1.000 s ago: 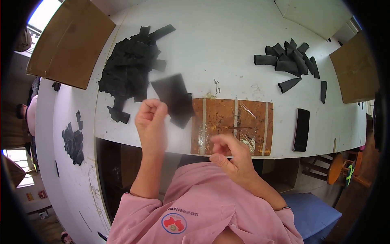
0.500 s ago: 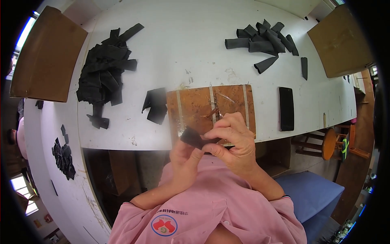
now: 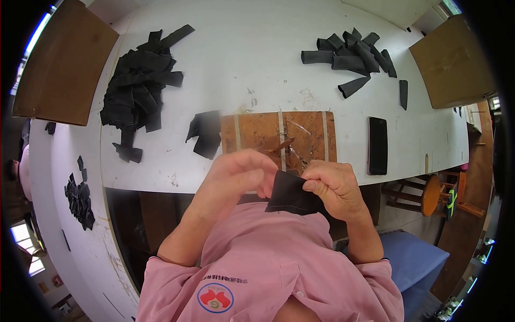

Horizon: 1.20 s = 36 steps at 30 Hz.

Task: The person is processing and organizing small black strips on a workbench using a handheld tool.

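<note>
A flat black piece of fabric (image 3: 292, 194) hangs in front of my pink shirt, just below the near edge of the board. My right hand (image 3: 337, 189) pinches its upper right corner between thumb and curled fingers. Along the fabric's left edge is my left hand (image 3: 236, 177), fingers loosely bent and not closed on it; whether the fingertips touch the fabric is hard to tell. A pale stitched line runs near the lower edge of the piece. Beyond my hands lies a brown board (image 3: 252, 131) with light strips across it.
Black fabric pieces form a large pile (image 3: 137, 88) at left, with a smaller stack (image 3: 205, 134) beside the board. Rolled black tubes (image 3: 351, 56) lie at far right. A phone (image 3: 377, 145) rests on the white table. Cardboard boxes (image 3: 64, 64) flank both sides; a wooden stool (image 3: 431, 196) stands right.
The fabric was bunched between both hands over the board's near edge; now it is spread flat, closer to my body. My left hand has loosened and moved to its left; my right hand still grips it.
</note>
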{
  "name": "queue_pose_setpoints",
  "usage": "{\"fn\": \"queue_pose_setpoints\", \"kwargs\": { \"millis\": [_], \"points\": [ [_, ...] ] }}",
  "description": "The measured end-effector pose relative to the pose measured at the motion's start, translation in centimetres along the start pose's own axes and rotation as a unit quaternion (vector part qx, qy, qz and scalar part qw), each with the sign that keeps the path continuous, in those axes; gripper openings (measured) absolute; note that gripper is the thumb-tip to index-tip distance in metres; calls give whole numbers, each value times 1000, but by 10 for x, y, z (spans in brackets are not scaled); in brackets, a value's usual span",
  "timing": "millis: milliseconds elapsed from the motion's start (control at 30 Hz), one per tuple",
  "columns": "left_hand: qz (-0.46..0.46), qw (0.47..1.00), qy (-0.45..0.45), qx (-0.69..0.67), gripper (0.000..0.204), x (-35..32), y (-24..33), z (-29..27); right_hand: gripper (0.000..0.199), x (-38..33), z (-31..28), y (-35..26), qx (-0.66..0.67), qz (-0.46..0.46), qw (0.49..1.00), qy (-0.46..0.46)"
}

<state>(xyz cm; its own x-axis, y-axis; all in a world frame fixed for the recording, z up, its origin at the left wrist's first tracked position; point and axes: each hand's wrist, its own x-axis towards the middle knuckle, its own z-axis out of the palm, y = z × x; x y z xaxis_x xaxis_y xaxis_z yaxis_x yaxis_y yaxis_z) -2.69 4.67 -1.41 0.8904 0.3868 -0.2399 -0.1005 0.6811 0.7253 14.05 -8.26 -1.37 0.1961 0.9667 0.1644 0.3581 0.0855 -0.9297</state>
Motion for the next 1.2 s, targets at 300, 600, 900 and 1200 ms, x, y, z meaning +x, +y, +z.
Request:
{"fn": "queue_pose_setpoints", "kwargs": {
  "millis": [300, 600, 900, 1200],
  "points": [
    [-110, 992, 4, 53, 8, 1, 3, 1, 9, 3, -2, 5, -13, -7, 999, -42],
    [-122, 989, -1, 87, 5, -3, -1, -3, 7, 5, 3, 5, 44, 50, 995, -70],
    [-73, 995, 64, 11, 10, -1, -13, -1, 7, 5, 9, 11, 159, 108, 980, -58],
    [-101, 989, 28, 104, 13, 3, 0, -3, 9, 13, 6, 13, 81, 51, 992, -80]
  ]
}}
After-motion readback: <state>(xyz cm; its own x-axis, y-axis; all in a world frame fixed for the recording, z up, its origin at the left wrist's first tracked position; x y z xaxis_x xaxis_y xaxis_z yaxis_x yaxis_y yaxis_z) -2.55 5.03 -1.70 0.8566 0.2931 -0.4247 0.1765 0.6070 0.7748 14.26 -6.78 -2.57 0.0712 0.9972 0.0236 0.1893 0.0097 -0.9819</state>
